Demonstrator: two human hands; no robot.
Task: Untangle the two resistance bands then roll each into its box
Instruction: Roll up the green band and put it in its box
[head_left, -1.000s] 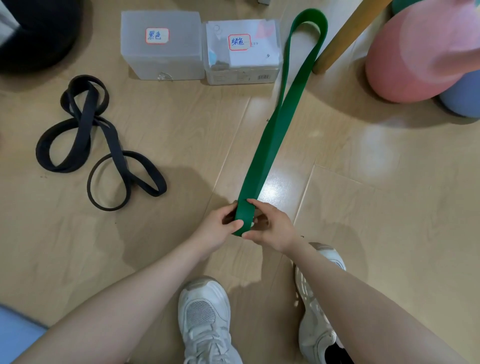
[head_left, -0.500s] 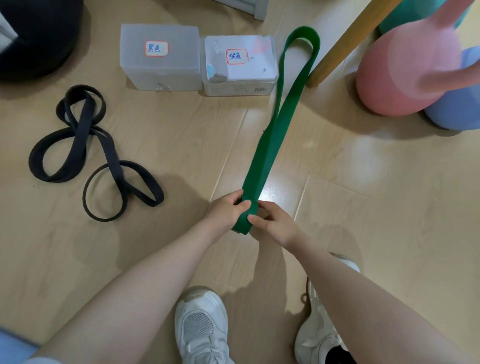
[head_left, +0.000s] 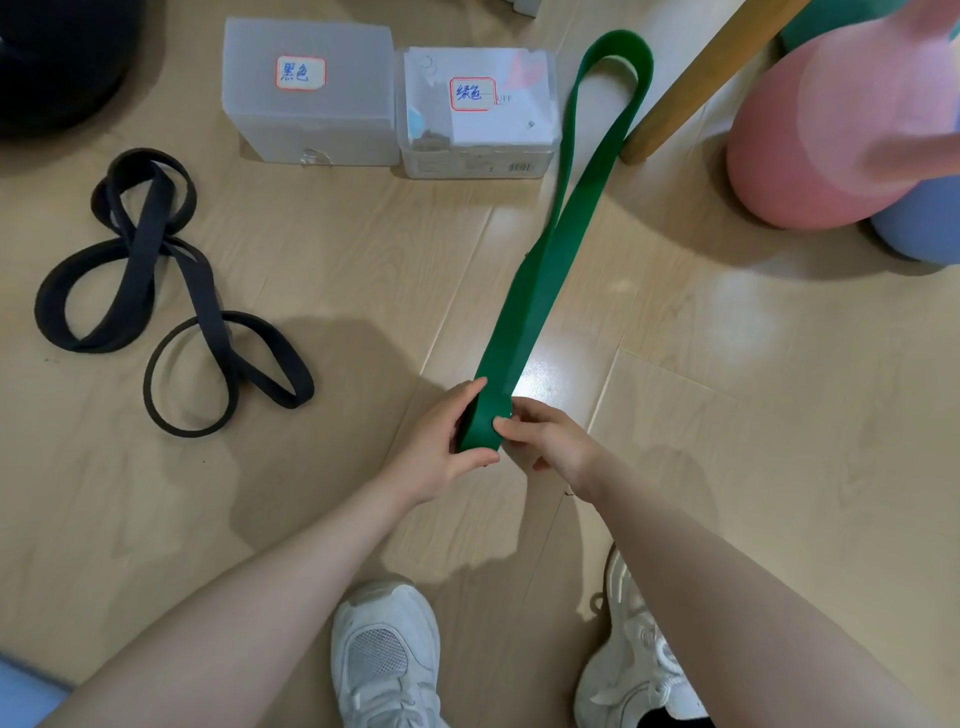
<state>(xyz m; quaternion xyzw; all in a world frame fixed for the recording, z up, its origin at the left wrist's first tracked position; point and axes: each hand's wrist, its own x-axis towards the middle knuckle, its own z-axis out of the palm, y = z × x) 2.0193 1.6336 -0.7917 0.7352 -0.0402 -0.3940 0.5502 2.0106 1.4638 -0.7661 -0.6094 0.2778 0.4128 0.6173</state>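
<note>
We see the left hand and right hand with fingers pinched on the green band. The black band lies looped on the floor.

Loose band left of held band

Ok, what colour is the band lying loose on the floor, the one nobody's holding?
Black. The loose band shows best in the head view, left of both hands.
</note>
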